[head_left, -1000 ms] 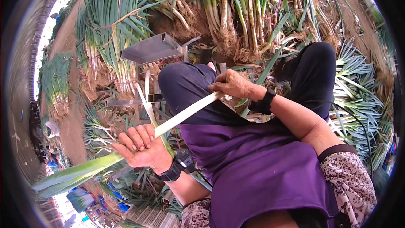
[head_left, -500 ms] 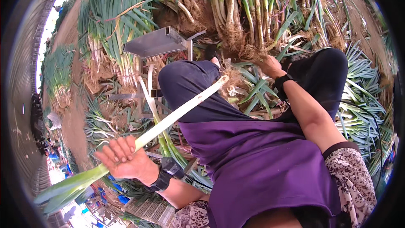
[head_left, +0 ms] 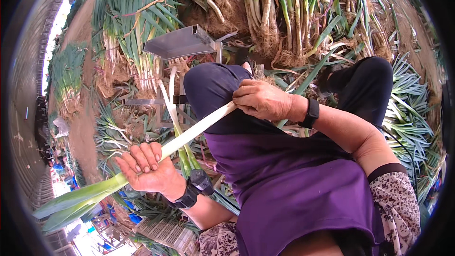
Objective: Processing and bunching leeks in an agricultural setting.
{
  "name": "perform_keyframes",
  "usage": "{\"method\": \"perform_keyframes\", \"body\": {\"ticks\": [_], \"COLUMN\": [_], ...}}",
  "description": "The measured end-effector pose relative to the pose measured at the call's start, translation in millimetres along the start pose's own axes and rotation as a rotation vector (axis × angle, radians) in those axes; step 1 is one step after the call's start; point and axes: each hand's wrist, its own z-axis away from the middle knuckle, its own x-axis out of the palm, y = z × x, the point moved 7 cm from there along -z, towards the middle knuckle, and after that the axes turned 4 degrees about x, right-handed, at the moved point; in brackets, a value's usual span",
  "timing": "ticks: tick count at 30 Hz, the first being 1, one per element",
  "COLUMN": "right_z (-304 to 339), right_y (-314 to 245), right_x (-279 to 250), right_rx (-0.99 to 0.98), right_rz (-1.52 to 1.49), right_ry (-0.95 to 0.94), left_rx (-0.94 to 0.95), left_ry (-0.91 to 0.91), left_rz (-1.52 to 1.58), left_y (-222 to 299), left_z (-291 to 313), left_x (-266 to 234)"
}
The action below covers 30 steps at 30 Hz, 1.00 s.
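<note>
My left hand [head_left: 149, 170] is wrapped round a long green onion [head_left: 196, 128], where its white stalk turns into green leaves. The leaves trail out to the lower left, and the stalk slants up across my thigh. At the upper end of the stalk, my right hand [head_left: 264, 99] has its fingers closed on the tip, which they hide. Two more pale stalks [head_left: 173, 109] lean beside a metal stand, just behind the held one.
A grey metal channel [head_left: 181, 42] stands on legs left of my knee. Bundles of rooted green onions [head_left: 270, 14] stand at the back, more bundles [head_left: 135, 33] at the left. Cut leaves [head_left: 405, 104] are heaped at the right. A pale crate [head_left: 166, 234] sits at the lower left.
My right hand has come up and left from the roots by the standing bundle, and now grips the stalk's end. My left hand keeps its hold, shifted slightly right.
</note>
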Motion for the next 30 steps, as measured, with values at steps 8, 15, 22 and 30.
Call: {"method": "perform_keyframes", "body": {"ticks": [8,15,22,30], "right_z": [6.3,38.1,189.6,78.6], "right_y": [0.4,72.6,214.2,72.0], "right_x": [4.4,-8.6,-27.1,51.5], "right_rx": [0.018,0.595,1.231,1.14], "right_rz": [0.011,0.211,0.485,-1.297], "right_ry": [0.122,0.26,0.237,0.075], "left_rx": [0.023,0.051,0.071,0.038], "left_ry": [-0.126,-0.244,-0.088,0.252], "left_rz": [-0.011,-0.047,-0.048,-0.037], "left_y": [-1.9,1.4,9.0,-3.9], "left_z": [2.5,8.1,2.7,1.0], "left_x": [9.5,15.3,12.9,-8.2]}}
